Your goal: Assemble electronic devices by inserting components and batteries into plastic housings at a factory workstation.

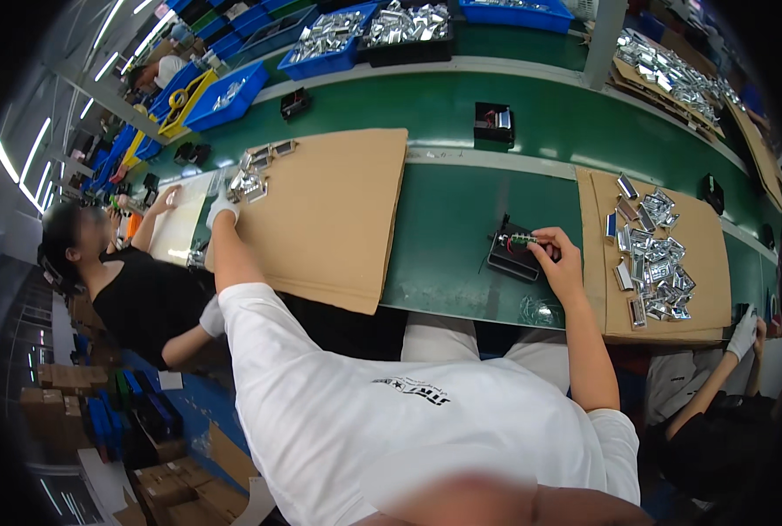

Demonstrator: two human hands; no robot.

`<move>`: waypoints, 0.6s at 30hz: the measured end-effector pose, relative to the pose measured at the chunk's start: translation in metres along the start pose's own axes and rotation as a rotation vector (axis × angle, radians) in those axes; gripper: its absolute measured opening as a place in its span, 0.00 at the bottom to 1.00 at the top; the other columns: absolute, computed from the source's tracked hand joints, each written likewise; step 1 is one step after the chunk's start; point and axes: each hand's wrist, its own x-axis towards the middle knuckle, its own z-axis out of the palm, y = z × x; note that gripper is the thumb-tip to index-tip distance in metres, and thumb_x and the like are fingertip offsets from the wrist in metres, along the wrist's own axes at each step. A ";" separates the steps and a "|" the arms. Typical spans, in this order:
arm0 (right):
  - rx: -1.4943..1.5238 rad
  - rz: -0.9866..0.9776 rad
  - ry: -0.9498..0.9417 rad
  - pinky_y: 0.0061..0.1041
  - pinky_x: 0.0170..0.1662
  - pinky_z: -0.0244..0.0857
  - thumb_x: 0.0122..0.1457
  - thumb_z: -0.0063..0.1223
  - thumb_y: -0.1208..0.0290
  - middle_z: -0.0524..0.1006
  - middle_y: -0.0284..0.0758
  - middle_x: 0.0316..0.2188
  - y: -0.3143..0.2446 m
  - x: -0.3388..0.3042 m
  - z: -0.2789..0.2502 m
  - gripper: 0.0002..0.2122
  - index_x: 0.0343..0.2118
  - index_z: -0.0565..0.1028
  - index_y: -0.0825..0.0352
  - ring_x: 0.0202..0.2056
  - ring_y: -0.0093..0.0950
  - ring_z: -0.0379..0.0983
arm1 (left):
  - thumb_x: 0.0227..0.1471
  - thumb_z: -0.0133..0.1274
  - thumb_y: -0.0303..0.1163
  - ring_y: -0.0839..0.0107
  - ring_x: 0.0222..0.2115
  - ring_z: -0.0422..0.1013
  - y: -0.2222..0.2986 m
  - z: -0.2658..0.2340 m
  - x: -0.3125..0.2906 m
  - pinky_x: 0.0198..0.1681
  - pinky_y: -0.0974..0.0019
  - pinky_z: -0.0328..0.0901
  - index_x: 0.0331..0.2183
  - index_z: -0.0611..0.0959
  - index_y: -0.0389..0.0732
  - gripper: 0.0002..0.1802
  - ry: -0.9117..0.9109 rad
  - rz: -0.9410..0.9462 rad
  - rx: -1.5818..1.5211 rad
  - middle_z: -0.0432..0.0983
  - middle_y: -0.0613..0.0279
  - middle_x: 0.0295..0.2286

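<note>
My left hand (222, 210), in a white glove, is stretched far out to the left. It is at the edge of a small pile of shiny silver metal casings (249, 180) on a brown cardboard sheet (329, 219); its fingers are too small to make out. My bare right hand (557, 252) pinches the end of a small green circuit board (522, 238) with red wires. That board sits over an open black plastic box (512, 261) on the green workbench, and a thin dark wire sticks out beside it.
More silver casings (658, 263) lie on a second cardboard sheet (594, 263) at right. A clear plastic scrap (538, 310) lies by the bench's near edge. Another black box (493, 123) and blue bins (325, 48) stand farther back. Co-workers sit left (137, 289) and right (724, 438).
</note>
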 end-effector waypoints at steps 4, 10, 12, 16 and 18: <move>0.014 -0.015 0.001 0.14 0.30 0.55 0.55 0.62 0.77 0.80 0.28 0.29 0.006 -0.004 -0.003 0.09 0.39 0.79 0.65 0.25 0.16 0.61 | 0.58 0.48 0.44 0.52 0.47 0.77 0.009 -0.034 -0.024 0.46 0.50 0.72 0.50 0.83 0.51 0.21 -0.058 0.006 -0.009 0.80 0.54 0.48; 0.171 0.116 0.024 0.13 0.30 0.56 0.54 0.63 0.80 0.78 0.27 0.28 -0.001 -0.001 -0.002 0.09 0.38 0.78 0.66 0.24 0.14 0.62 | 0.58 0.50 0.37 0.55 0.40 0.78 0.071 -0.097 -0.133 0.45 0.56 0.72 0.45 0.84 0.40 0.18 0.419 0.263 -0.495 0.82 0.53 0.42; 0.162 0.148 0.046 0.12 0.30 0.56 0.54 0.63 0.80 0.78 0.27 0.28 0.005 0.003 -0.002 0.08 0.36 0.78 0.66 0.24 0.14 0.62 | 0.58 0.51 0.36 0.56 0.38 0.78 0.124 -0.112 -0.199 0.45 0.57 0.72 0.45 0.84 0.38 0.17 0.473 0.324 -0.623 0.82 0.53 0.41; 0.068 0.123 -0.018 0.16 0.30 0.58 0.52 0.66 0.77 0.77 0.27 0.26 0.003 0.003 -0.009 0.05 0.30 0.79 0.66 0.23 0.17 0.62 | 0.50 0.60 0.20 0.70 0.37 0.75 0.220 -0.118 -0.402 0.48 0.67 0.68 0.49 0.81 0.37 0.22 -0.068 0.956 -1.368 0.80 0.57 0.41; 0.006 0.042 -0.018 0.16 0.30 0.59 0.52 0.66 0.77 0.76 0.28 0.25 -0.004 0.004 -0.008 0.05 0.29 0.79 0.66 0.23 0.18 0.63 | 0.49 0.61 0.21 0.69 0.37 0.75 0.254 -0.121 -0.448 0.47 0.67 0.69 0.49 0.81 0.36 0.22 -0.242 0.929 -1.206 0.80 0.59 0.39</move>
